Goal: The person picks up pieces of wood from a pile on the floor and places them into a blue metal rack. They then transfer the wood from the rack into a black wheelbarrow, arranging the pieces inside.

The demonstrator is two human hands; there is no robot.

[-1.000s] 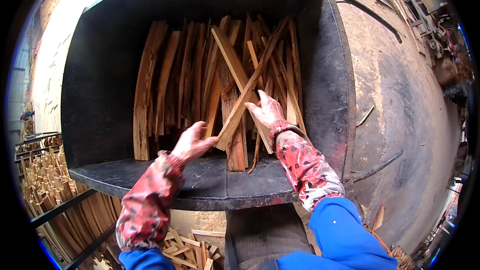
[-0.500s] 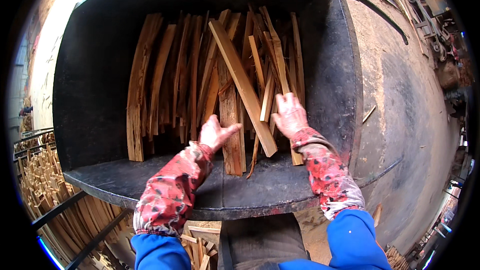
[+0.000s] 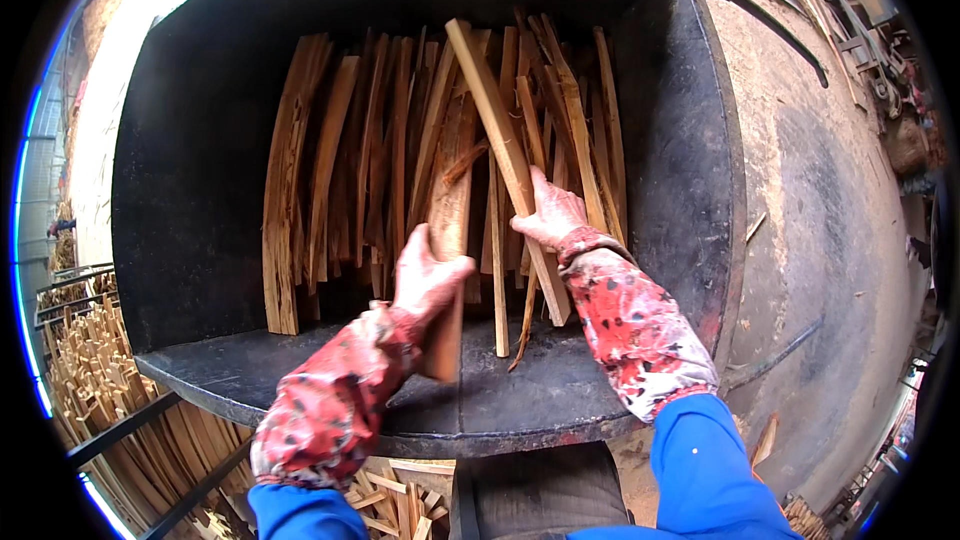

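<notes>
My left hand (image 3: pixel 425 280) is closed round a broad, rough wooden slat (image 3: pixel 453 208), thumb across its face, fingers mostly hidden at the slat's left edge. With my right hand (image 3: pixel 553 212) I grip a long pale wooden strip (image 3: pixel 492 105) that slants from upper left to lower right. Both pieces are among many wooden strips (image 3: pixel 335 160) lying roughly lengthwise in a black metal bin (image 3: pixel 190 180) with an open near side. A thin splinter of bark (image 3: pixel 525 325) hangs over the bin floor between my hands.
The near lip (image 3: pixel 330 425) of the bin runs below my forearms. To the left, bundled wood pieces (image 3: pixel 95 360) stand behind black metal bars (image 3: pixel 125 430). Loose offcuts (image 3: pixel 400 500) lie below the bin. At right, a dusty concrete floor (image 3: pixel 820 240) carries scattered scraps.
My left hand has closed on the broad slat, which now tilts. My right hand has moved left from a strip at the right and taken hold of the slanting pale strip.
</notes>
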